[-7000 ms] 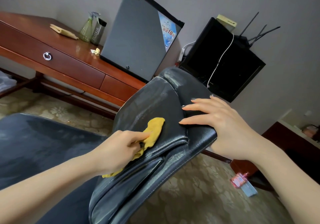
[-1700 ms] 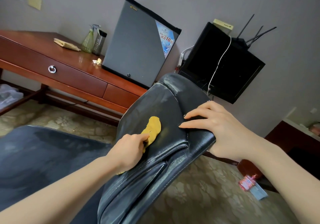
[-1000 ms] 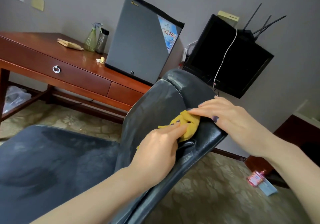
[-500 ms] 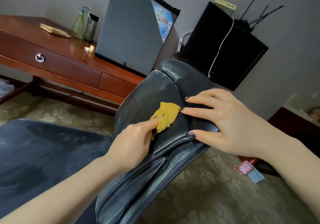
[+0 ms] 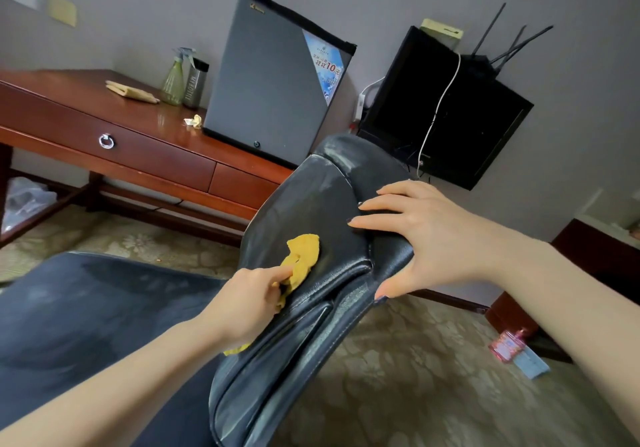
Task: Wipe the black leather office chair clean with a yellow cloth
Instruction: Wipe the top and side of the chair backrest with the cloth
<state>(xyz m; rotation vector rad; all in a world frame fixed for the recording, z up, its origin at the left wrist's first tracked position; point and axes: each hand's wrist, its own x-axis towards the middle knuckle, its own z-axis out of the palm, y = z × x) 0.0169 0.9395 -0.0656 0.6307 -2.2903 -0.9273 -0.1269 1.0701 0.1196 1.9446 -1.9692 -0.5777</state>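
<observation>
Black leather, smooth and faintly creased with raised seams, covers the tilted backrest of the office chair (image 5: 311, 232), which fills the middle of the view; its wide padded seat spreads toward 8 o'clock. A yellow cloth (image 5: 303, 256), soft and crumpled into a rounded wad, lies pressed against the backrest's front face near the centre, with a small tail of it showing below the wrist at 7 o'clock. The left hand (image 5: 249, 301) has its grip curled closed around the cloth's lower end, index finger laid along the fabric. At 3 o'clock from the cloth, the right hand (image 5: 422, 235) is spread wide over the backrest's rolled edge, fingers flat on the front and thumb hooked beneath, clasping the chair itself. Toward 10 o'clock stands a glossy reddish wooden tabletop (image 5: 104, 100) with a ring-pull drawer; on it sit a boxy grey mini fridge (image 5: 273, 90), a translucent green spray bottle (image 5: 175, 83), a dark cylindrical flask (image 5: 195, 83) and a folded tan cloth (image 5: 131, 92). At 1 o'clock a flat black screen (image 5: 443, 107) leans on the wall, a white cable draped over it. Patterned carpet (image 5: 398, 377) covers the floor.
</observation>
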